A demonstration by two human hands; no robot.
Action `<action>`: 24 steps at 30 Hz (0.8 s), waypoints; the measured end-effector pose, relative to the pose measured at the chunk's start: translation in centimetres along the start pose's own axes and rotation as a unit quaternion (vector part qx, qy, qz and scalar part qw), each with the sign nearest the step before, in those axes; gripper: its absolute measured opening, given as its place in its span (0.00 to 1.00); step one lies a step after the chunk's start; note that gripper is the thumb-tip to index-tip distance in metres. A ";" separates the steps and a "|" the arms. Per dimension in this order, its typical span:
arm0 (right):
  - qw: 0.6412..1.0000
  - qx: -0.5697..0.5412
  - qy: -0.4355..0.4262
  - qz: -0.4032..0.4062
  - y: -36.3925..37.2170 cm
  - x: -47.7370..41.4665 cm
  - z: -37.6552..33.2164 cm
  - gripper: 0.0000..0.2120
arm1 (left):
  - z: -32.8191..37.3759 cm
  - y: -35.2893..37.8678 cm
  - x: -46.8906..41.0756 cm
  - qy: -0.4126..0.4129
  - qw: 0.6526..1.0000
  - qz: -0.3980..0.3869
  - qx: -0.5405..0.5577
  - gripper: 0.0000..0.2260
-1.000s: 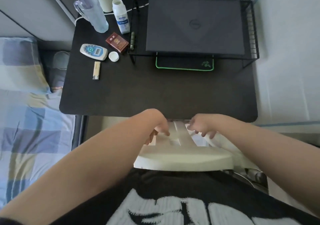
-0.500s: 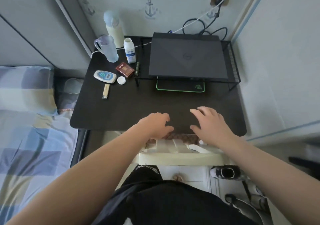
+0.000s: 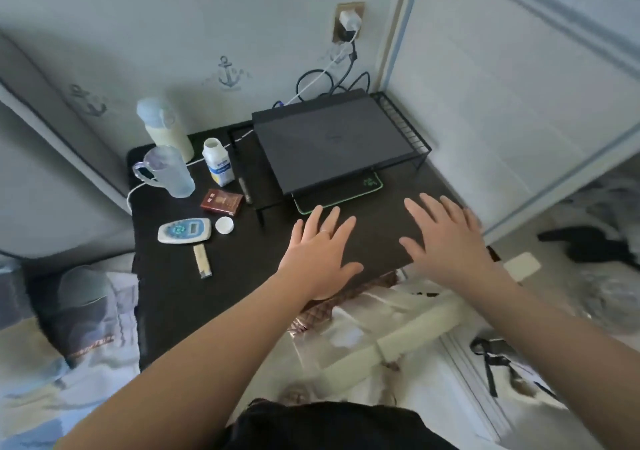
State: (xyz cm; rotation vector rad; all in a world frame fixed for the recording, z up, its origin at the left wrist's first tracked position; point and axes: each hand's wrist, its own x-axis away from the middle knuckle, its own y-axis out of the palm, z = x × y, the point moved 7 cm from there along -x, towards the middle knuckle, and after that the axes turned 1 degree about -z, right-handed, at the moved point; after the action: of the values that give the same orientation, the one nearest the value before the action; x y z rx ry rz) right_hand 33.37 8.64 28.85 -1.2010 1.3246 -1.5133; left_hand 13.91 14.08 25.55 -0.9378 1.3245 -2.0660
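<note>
Black desk (image 3: 180,311) bore the closed laptop (image 3: 332,141) on its stand (image 3: 408,127), and I judged the reach barely begun: my left hand (image 3: 318,259) and right hand (image 3: 446,238) were just in front of the laptop, fingers (image 3: 330,222) straight and spread, holding nothing.

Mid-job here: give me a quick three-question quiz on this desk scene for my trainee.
1. True or false: the laptop on the rack is shut.
2. What lies under the rack? A) keyboard B) green-edged mat C) book
3. What do the left hand and right hand hold above the desk?
Key: 1 true; 2 B; 3 nothing, both are open with fingers spread.
</note>
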 end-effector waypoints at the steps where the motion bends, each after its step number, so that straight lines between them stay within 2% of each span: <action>1: 1.000 -0.002 0.023 0.003 -0.4 0.8 0.1 0.32 | 0.0 -0.4 0.1 0.016 1.000 -0.002 0.000 0.37; 6: 0.992 -0.014 0.121 0.039 -2.7 6.2 1.1 0.31 | 3.4 -3.1 0.1 0.118 0.993 0.014 0.003 0.37; 11: 0.974 -0.020 0.219 0.051 -4.3 11.5 3.7 0.31 | 9.7 -5.2 0.3 0.218 0.975 0.026 -0.012 0.36; 19: 0.932 -0.003 0.355 0.068 -6.3 23.9 9.6 0.31 | 21.4 -6.2 4.9 0.399 0.909 0.027 -0.119 0.36; 24: 0.909 0.006 0.412 0.060 -6.1 31.9 12.2 0.31 | 28.4 -5.1 9.8 0.451 0.877 0.023 -0.165 0.37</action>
State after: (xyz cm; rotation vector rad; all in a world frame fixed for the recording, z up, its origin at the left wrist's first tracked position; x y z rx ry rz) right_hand 37.37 -23.96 40.05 -0.4260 1.8625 -2.0234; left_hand 29.41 -7.06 41.06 0.0319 2.1748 -2.3673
